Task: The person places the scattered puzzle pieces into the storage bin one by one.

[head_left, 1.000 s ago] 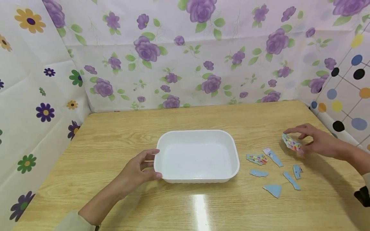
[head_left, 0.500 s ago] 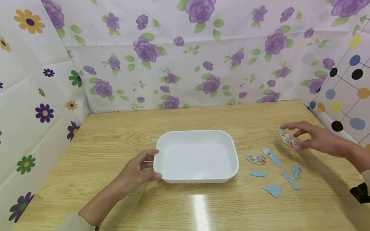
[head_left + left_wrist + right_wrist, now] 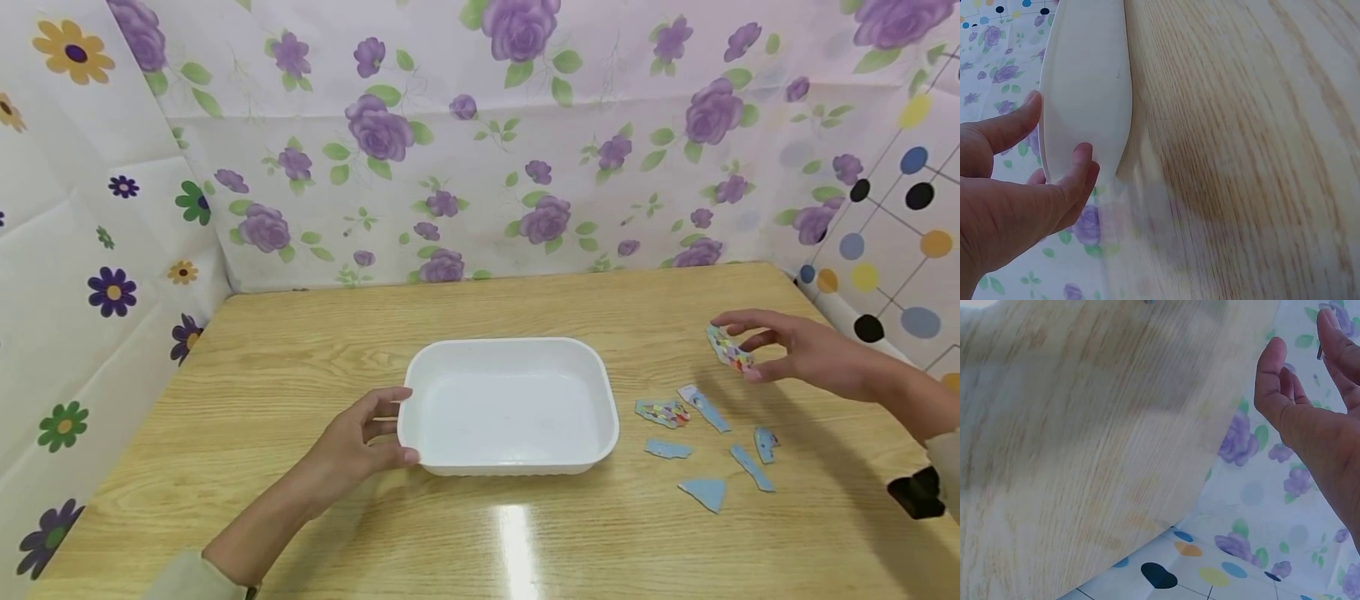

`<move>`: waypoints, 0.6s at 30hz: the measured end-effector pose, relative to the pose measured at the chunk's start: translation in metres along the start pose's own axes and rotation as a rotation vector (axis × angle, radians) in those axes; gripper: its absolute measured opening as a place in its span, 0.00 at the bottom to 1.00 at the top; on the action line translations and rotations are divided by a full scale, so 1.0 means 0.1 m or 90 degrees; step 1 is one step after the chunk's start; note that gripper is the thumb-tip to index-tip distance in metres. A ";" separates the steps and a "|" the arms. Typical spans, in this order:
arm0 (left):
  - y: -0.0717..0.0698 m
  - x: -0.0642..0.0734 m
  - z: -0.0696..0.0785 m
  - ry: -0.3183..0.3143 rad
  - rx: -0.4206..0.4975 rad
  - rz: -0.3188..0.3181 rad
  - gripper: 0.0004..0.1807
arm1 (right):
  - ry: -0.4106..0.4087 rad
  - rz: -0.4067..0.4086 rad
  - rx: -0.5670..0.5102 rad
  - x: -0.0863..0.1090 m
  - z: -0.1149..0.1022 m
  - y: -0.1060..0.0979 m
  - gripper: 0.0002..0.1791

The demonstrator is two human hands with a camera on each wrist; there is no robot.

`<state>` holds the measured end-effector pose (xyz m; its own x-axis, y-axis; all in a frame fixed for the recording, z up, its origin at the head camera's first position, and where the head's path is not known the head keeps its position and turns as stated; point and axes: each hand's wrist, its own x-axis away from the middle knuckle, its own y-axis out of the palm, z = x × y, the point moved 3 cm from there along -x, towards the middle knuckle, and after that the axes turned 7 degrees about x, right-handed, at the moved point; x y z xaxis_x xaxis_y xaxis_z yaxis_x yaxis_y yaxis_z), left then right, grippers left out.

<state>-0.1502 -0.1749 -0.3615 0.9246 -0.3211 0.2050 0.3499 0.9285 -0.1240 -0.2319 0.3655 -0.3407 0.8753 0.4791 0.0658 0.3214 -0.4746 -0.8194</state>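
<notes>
A white rectangular plastic tray (image 3: 510,417) sits mid-table in the head view. My left hand (image 3: 348,450) holds its left end, thumb at the near corner and fingers along the side; in the left wrist view the fingertips lie against the tray's outer wall (image 3: 1088,81). Off to the right, my right hand (image 3: 798,350) pinches a thin, jagged light-blue piece with a multicoloured pattern (image 3: 726,348) between thumb and fingers, above the table. Only a thin dark edge of something shows at the fingers of the right hand (image 3: 1316,419) in the right wrist view.
Right of the tray lie several loose flat pieces: a patterned one (image 3: 663,413), a long one with a pale end (image 3: 705,408), a triangular one (image 3: 707,492), narrow strips (image 3: 752,468) and a curved one (image 3: 766,445). Floral sheeting (image 3: 465,192) borders the wooden table (image 3: 315,350).
My right hand has carried the patterned piece up and to the left, away from the table's right side. The left hand and the tray have stayed put.
</notes>
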 end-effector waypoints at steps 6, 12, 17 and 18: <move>0.00 -0.01 0.00 0.000 0.002 -0.001 0.42 | -0.016 -0.011 -0.009 -0.05 -0.12 0.00 0.37; 0.00 0.00 -0.01 0.001 0.002 0.002 0.42 | -0.024 -0.015 -0.024 -0.16 -0.24 0.00 0.37; 0.00 0.00 0.00 0.003 0.006 0.002 0.42 | -0.018 -0.018 -0.025 -0.21 -0.29 -0.01 0.37; 0.00 0.00 0.00 0.003 0.006 0.002 0.42 | -0.014 -0.020 -0.023 -0.21 -0.30 -0.01 0.37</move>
<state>-0.1499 -0.1748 -0.3616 0.9267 -0.3183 0.2000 0.3449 0.9314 -0.1159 -0.2405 0.3340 -0.3241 0.8565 0.5102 0.0781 0.3618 -0.4856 -0.7958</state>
